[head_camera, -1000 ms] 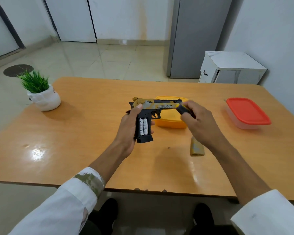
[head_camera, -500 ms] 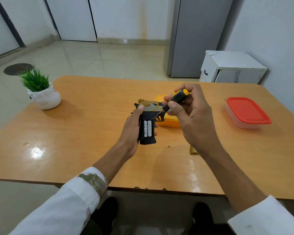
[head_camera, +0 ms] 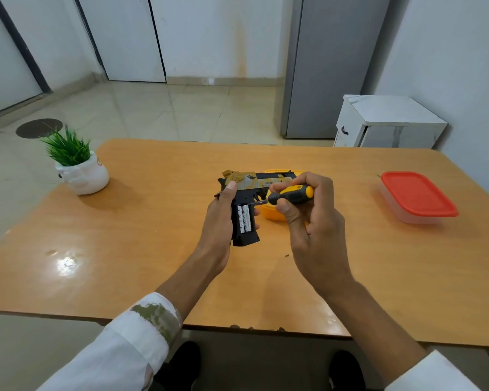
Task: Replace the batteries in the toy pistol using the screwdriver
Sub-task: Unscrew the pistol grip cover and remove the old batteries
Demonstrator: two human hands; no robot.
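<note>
Fingers (head_camera: 229, 191) of the left hand (head_camera: 220, 224) are wrapped round the grip of the pistol (head_camera: 254, 183). Those of the right hand (head_camera: 316, 221) are curled tight round the handle of the screwdriver (head_camera: 292, 194). Both hands are full, and both are held up over the middle of the bench (head_camera: 153, 221).

On the bench a red-lidded box (head_camera: 418, 196) sits far right, well apart from the work. A plant (head_camera: 78, 167) stands far left. A yellow tub (head_camera: 270, 214) lies just behind the hands, partly hidden by them.

The pistol is upright, barrel pointing right and grip hanging down, with the open side of the grip turned toward the person. The screwdriver lies nearly level, and its tip points left at the top of the grip, just above the bay.

Two white batteries (head_camera: 244, 218) sit side by side in the bare bay, and no cover is on it. I would judge that the screw is out and the cover is off, though I cannot see the cover from here. I cannot tell whether these cells are the old pair or the new. If old, they are yet to be levered out and swapped. If new, only closing and screwing remain.

A small dark speck (head_camera: 287, 255) lies on the bench near the right wrist. It may be the screw, but it is too small to tell.
</note>
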